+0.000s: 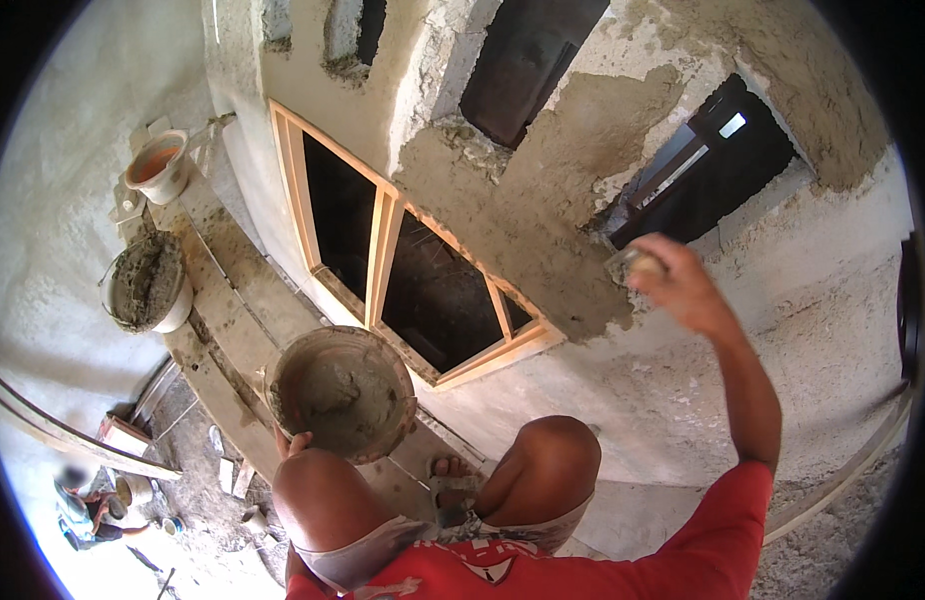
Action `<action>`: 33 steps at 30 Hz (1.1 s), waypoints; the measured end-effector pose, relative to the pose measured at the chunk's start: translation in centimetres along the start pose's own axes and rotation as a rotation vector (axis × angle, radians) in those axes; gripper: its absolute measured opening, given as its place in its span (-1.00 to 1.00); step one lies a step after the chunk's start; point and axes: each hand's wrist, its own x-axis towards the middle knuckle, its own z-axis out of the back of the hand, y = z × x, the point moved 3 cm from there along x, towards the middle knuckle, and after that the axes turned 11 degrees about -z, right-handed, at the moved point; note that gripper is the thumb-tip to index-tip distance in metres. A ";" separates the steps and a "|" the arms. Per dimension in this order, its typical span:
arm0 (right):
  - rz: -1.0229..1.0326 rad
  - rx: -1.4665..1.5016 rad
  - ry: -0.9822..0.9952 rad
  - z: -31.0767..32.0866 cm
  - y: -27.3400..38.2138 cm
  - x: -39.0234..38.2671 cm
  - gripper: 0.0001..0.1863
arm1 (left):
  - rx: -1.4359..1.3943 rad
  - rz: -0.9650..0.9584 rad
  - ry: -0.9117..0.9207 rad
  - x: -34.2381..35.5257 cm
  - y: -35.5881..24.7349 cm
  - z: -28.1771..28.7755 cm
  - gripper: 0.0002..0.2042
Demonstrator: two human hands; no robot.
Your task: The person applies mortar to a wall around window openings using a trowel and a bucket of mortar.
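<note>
My right hand (681, 290) is closed around the handle of a trowel (619, 266), its blade partly blurred against the wall. Wet grey-brown mortar (543, 240) covers this stretch of wall, between the wooden window frame and a dark opening on the right. My left hand (297, 443), mostly hidden behind my knee, grips the near-left rim of a round bucket (411, 405). Wet mortar (348, 395) lies inside it. The bucket is in front of my bent knees, over the planks.
Scaffold planks (218, 245) run along the wall, high above the floor. A mortar-coated bucket (175, 310) and an orange-lined bucket (168, 185) stand farther along. The unfinished window frame (383, 250) has dark gaps. Far below left, a person (78, 510) crouches among containers.
</note>
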 end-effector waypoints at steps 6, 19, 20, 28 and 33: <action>0.214 -0.145 0.165 -11.8 1.0 2.3 -0.59 | -0.115 -0.121 -0.137 0.0 1.7 -0.4 -0.17; 0.671 -0.809 0.317 -31.5 3.5 2.6 -0.81 | -0.045 -0.247 0.250 -0.6 -7.9 -8.3 -0.26; 0.604 -0.762 0.405 -33.2 2.7 2.6 -0.80 | -0.029 -0.280 0.251 -0.6 -7.8 -8.5 -0.26; 0.625 -0.251 0.365 -37.2 -3.7 0.7 -0.60 | 0.103 -0.336 0.291 -0.8 -9.0 -8.1 -0.25; 0.614 -0.154 0.263 -38.5 -8.5 1.5 -0.53 | 0.020 -0.343 0.374 0.1 -6.5 -9.0 -0.23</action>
